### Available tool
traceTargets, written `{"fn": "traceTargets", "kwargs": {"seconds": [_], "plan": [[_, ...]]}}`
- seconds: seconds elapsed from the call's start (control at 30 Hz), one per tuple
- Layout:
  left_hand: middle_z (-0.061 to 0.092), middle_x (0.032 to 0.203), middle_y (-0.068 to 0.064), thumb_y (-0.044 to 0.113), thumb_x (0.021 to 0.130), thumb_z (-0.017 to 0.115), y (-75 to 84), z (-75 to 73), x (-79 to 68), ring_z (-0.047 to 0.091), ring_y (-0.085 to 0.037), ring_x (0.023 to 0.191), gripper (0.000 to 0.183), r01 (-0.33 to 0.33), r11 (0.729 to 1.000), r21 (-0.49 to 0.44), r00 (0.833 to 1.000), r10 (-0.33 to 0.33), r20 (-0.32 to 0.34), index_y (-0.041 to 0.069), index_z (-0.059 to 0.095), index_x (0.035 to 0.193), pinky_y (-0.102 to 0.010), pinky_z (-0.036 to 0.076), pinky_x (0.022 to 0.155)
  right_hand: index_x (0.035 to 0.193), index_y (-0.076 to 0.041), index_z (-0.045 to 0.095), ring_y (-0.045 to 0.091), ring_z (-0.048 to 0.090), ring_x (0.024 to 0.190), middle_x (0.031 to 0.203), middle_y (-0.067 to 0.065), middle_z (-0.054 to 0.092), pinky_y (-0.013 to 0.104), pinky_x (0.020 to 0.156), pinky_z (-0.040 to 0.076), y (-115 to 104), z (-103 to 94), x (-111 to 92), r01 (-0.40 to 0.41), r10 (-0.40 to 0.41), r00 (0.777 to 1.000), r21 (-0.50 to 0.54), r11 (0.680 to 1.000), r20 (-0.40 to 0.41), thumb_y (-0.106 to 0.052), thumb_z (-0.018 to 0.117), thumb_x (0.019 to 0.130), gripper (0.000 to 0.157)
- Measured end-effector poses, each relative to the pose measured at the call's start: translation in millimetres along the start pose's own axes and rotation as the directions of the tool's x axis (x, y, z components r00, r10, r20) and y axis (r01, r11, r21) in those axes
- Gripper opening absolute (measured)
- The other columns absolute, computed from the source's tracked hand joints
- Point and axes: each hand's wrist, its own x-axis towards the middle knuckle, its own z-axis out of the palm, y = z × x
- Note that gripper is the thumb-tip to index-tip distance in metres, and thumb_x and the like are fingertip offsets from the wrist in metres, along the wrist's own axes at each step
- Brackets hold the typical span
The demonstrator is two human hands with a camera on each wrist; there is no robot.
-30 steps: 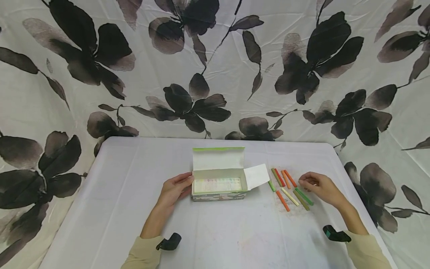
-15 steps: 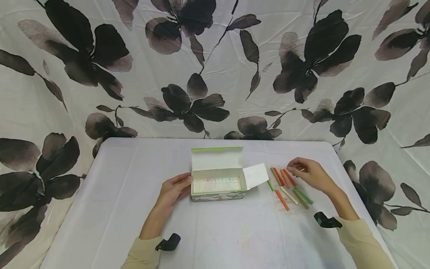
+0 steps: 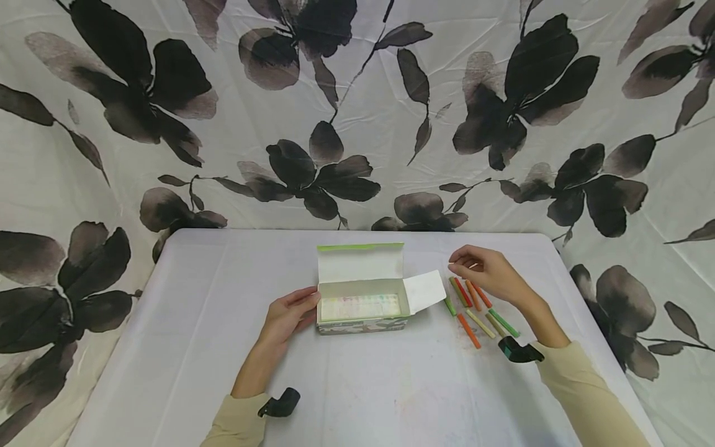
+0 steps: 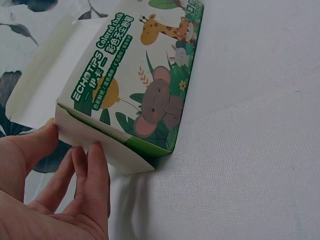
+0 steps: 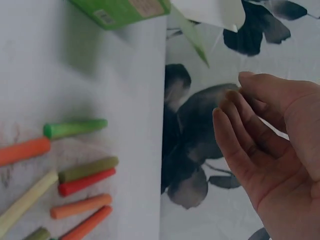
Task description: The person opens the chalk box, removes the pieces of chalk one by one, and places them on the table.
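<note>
In the head view an opened cardboard chalk box stands mid-table, its lid raised and one side flap out to the right. White chalk sticks with coloured specks lie inside. My left hand holds the box's left end; in the left wrist view thumb and fingertips touch the white end flap. My right hand hovers above the far end of several loose chalks, fingers loosely bent, nothing between them. Among these are a red chalk, an orange chalk and a green chalk.
A white cloth covers the table, with faint chalk smears around the loose sticks. Behind it hangs a floral curtain. The side flap reaches close to the nearest chalks. Black wrist cameras sit at both sleeves.
My right hand has moved left and farther back, from the right side of the loose chalks to above their far end. My left hand has stayed at the box.
</note>
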Motion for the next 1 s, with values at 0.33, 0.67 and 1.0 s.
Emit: {"fn": "traceTargets", "kwargs": {"seconds": [0.33,0.67,1.0], "plan": [[0.069,0.124,-0.013,0.018,0.096,0.076,0.4,-1.9,0.6,0.068,-0.015,0.108,0.047,0.0,1.0,-0.01,1.0,0.0,0.004,-0.001,0.062,0.137,-0.026,0.058,0.089,0.111,-0.004,0.071,0.02,0.067,0.094,0.104,0.006,0.072,0.028,0.08,0.058,-28.8,22.7,22.4,0.06,-0.065,0.996,0.091,0.994,0.06,-0.016,0.074,0.097,0.019],[0.067,0.127,-0.014,0.018,0.097,0.074,0.6,-1.2,-0.6,0.067,-0.012,0.106,0.046,-0.004,1.0,0.007,1.0,0.004,-0.001,0.0,0.062,0.137,-0.026,0.057,0.089,0.111,-0.002,0.073,0.017,0.069,0.091,0.101,0.002,0.073,0.031,0.081,0.059,-43.4,57.7,41.0,0.129,-0.151,0.979,0.151,0.98,0.14,-0.012,0.079,0.093,0.022],[0.068,0.127,-0.013,0.017,0.097,0.074,-0.3,-0.6,-0.2,0.067,-0.008,0.101,0.045,-0.001,1.0,-0.004,1.0,0.001,0.003,0.0,0.062,0.137,-0.028,0.057,0.091,0.11,-0.001,0.072,0.016,0.069,0.089,0.097,0.002,0.073,0.031,0.08,0.059,-49.0,93.5,47.1,0.171,-0.215,0.953,0.208,0.963,0.213,-0.013,0.078,0.093,0.021]]}}
